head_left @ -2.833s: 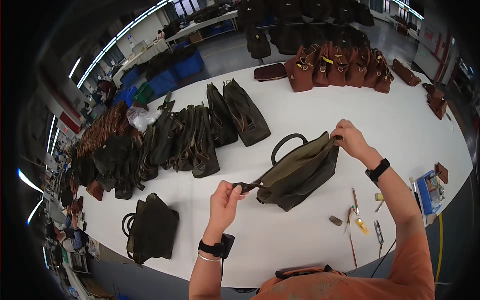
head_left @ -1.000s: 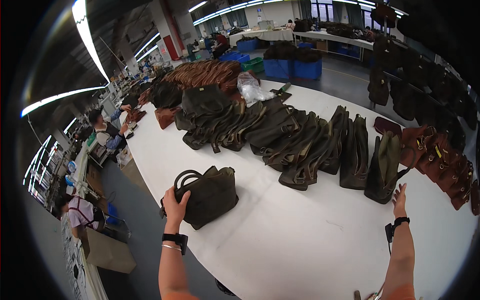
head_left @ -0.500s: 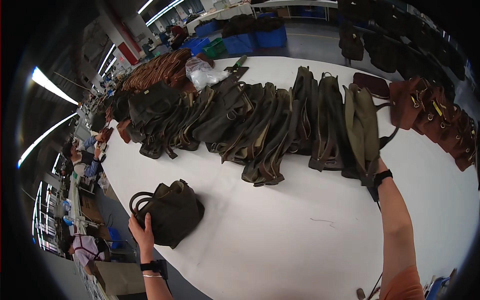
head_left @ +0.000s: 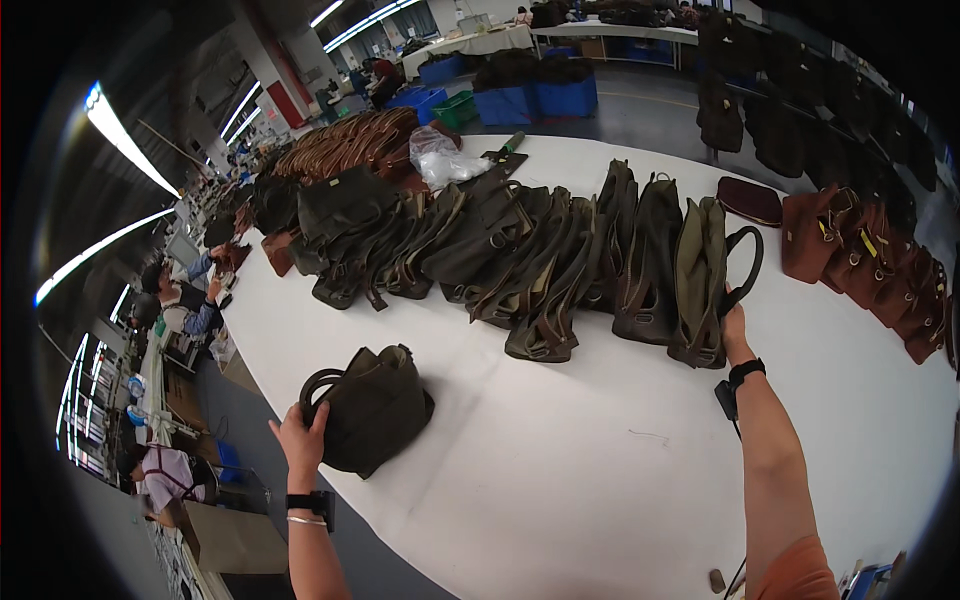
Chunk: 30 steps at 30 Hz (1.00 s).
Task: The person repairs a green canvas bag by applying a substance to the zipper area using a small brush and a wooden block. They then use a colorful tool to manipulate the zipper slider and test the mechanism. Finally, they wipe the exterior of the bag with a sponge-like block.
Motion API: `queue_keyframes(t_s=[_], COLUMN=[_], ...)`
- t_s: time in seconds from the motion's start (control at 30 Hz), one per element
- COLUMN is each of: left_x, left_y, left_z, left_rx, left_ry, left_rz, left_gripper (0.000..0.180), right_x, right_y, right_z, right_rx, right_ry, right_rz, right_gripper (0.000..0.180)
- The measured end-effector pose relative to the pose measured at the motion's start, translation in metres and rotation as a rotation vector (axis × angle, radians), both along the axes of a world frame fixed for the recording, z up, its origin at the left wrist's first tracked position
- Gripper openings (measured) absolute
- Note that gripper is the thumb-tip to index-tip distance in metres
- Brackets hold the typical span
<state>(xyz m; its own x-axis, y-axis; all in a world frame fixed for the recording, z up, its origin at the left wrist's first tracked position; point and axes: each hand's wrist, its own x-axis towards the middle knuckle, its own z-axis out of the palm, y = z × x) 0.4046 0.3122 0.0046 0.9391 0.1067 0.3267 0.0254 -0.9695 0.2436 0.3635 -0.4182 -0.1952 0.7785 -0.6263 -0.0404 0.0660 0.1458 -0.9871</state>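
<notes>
Left hand [head_left: 300, 437] grips the dark bag's handles [head_left: 318, 388]; right hand [head_left: 735, 322] grasps the olive bag [head_left: 698, 270].

Long ceiling lights [head_left: 125, 140] on the far left shine bright and glare. My white table [head_left: 560, 480] looks well lit with soft shadows. The picture bends and turns black at its edges.

Bare white table [head_left: 600, 480] lies open between both hands — the row of bags [head_left: 520, 260] walls off the far side.
</notes>
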Motion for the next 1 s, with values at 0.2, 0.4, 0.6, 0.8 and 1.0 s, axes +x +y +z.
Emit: queue_keyframes(t_s=[0.2,0.4,0.6,0.8,1.0], left_x=[-0.032,-0.091,-0.153,-0.192,-0.212], left_y=[-0.019,-0.059,-0.103,-0.16,-0.165], left_z=[0.018,0.043,0.004,-0.047,-0.074], left_rx=[-0.189,-0.755,-1.503,-1.845,-1.869], left_ry=[-0.199,-0.005,0.443,1.019,1.264], left_rz=[-0.105,-0.148,-0.167,-0.181,-0.213], left_gripper=[0.041,0.034,0.036,0.044,0.042], right_x=[-0.095,-0.228,-0.332,-0.363,-0.386], right_y=[0.033,0.174,0.346,0.412,0.427], right_z=[0.037,0.164,0.326,0.35,0.349], right_rx=[0.166,0.144,0.237,0.338,0.327], right_ry=[0.179,-0.058,-0.327,-0.989,-1.135], right_rz=[-0.521,-0.064,1.05,1.32,1.108], right_gripper=[0.051,0.036,0.025,0.041,0.042])
